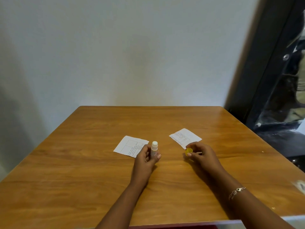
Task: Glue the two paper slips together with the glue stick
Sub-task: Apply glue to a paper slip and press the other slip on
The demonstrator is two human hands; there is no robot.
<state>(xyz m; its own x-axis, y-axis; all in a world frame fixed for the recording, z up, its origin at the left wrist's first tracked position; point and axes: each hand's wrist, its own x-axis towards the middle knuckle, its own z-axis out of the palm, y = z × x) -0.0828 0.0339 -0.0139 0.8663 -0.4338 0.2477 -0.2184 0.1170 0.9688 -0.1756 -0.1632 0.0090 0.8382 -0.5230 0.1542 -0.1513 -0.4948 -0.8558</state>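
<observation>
My left hand (146,158) holds the uncapped glue stick (154,147) upright, its white tip showing above my fingers. The stick's yellow cap (188,151) is pinched in the fingertips of my right hand (202,155), apart from the stick. One printed paper slip (129,145) lies flat on the wooden table (82,162) just left of my left hand, partly hidden under it. The other paper slip (184,137) lies just beyond my right hand, with its near corner hidden by my fingers.
The table stands against a white wall (115,55). A dark door or cabinet frame (267,71) rises at the right, past the table's right edge. A bracelet (236,192) circles my right wrist.
</observation>
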